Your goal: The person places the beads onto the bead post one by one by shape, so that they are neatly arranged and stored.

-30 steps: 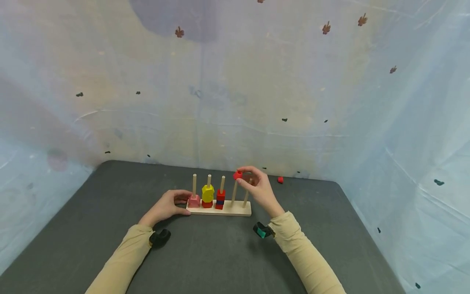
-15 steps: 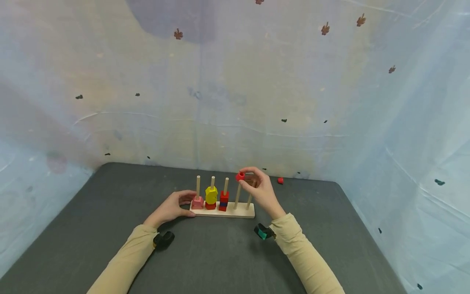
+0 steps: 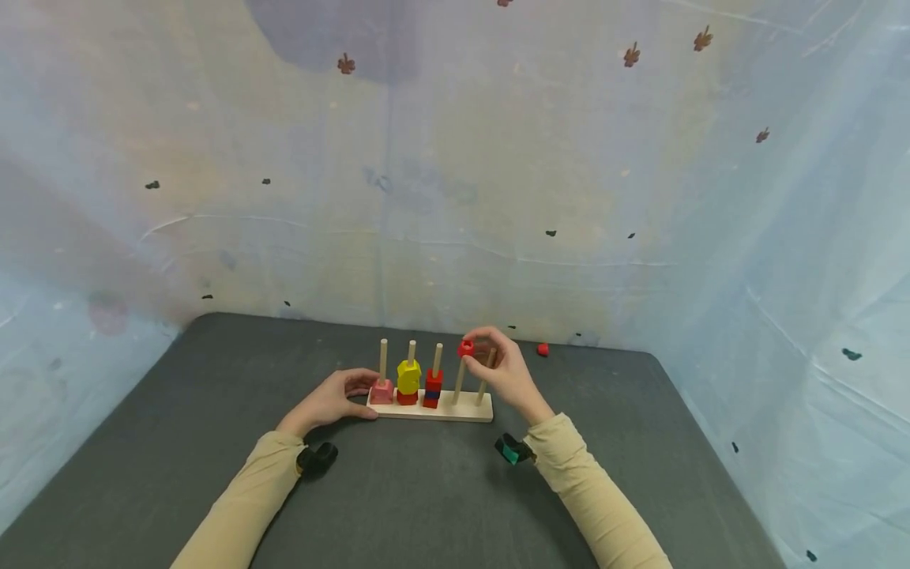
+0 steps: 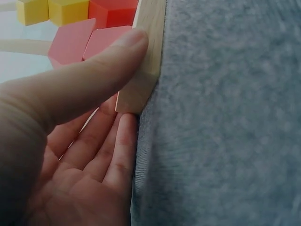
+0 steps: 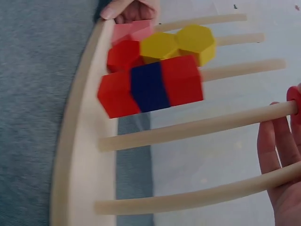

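My left hand grips the left end of a wooden peg stacker, thumb on the front edge and fingers around the end. Pink blocks sit low on the first peg. Yellow blocks top a red one on the second, and a red-blue-red stack fills the third peg's lower part. My right hand pinches a red bead at the top of the fourth peg; in the right wrist view the peg's tip meets the bead. The fifth peg is bare, beside my right fingers.
Another small red block lies near the back edge of the dark grey table, right of the stacker. A pale patterned sheet hangs behind and beside the table.
The peg stacker has shifted slightly right with my left hand, then stayed still. My right hand has lowered the red bead a little onto the top of the fourth peg.
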Action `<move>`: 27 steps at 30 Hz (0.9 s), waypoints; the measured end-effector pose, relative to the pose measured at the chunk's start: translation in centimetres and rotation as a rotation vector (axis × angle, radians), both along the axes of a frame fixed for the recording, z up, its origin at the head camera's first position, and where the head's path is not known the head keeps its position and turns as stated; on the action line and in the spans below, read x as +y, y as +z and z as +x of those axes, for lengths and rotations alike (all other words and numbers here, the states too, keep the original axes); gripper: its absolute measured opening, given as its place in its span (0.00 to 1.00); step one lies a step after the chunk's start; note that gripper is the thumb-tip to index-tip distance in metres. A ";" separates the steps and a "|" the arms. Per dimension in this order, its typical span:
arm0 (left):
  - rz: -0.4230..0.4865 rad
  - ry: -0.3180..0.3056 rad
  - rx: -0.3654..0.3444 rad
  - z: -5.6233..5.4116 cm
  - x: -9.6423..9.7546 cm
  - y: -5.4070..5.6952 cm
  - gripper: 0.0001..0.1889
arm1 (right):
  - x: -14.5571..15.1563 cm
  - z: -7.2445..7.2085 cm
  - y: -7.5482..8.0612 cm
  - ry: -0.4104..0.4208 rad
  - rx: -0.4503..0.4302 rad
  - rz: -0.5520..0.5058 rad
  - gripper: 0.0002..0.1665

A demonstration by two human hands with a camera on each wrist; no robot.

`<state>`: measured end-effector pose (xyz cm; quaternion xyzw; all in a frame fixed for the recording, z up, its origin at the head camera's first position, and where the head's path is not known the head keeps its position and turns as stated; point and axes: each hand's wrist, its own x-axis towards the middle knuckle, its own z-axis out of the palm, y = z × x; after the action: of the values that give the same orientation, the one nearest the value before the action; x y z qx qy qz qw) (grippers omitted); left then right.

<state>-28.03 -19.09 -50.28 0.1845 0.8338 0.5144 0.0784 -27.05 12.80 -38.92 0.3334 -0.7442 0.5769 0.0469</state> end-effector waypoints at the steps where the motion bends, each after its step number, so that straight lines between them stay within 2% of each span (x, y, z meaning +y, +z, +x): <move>1: 0.001 0.003 -0.012 0.0 0.0 -0.1 0.38 | 0.0 0.0 -0.2 -0.002 -0.002 0.008 0.15; 11: -0.010 -0.007 -0.026 -0.6 -0.4 0.0 0.38 | 0.1 -0.2 -2.4 -0.022 -0.105 -0.013 0.18; 19: 0.003 0.010 -0.067 -0.5 -0.2 0.1 0.39 | 0.4 -0.5 -5.7 -0.009 -0.174 0.139 0.16; 27: 0.011 0.011 -0.083 -0.4 -0.2 0.1 0.38 | 0.6 -0.5 -6.8 -0.052 -0.170 0.278 0.15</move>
<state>-28.46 -19.27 -50.22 0.1587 0.8281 0.5266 0.1088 -27.54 13.35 -45.71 0.2672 -0.8266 0.4930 -0.0478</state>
